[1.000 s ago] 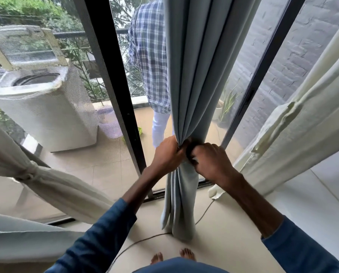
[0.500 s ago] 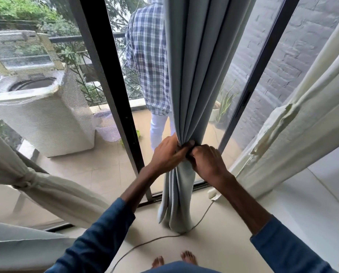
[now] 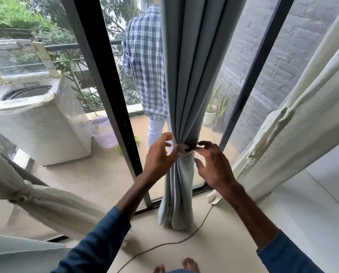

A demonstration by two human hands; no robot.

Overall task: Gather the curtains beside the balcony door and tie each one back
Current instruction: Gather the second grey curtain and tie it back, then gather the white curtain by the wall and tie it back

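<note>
Finishing the tie-back on the grey-blue curtain, I have a pale band wrapped round its waist. The curtain hangs gathered into one bunch before the balcony glass, between the dark door frames, and reaches down to the floor. My left hand is spread wide, fingers straight, with only the thumb side brushing the band from the left. My right hand is loosely open too, forefinger resting on the band's end and thumb hanging apart below it. Neither grasps anything.

The step in hand looks like a last check of this fastening; whether the band's dark end is fully secured I cannot tell from here. If it holds, the next move calls for letting go altogether and turning to the right-hand cream curtain, which shows no tie in view. The left-hand cream curtain is already knotted. A person in a checked shirt stands outside on the balcony.

Half a second earlier both my hands were clenched tight on the bunch, knuckles nearly together, hiding the band. Now the fingers have sprung open and drawn slightly apart, the band is uncovered, and the folds stay cinched without my grip.
</note>
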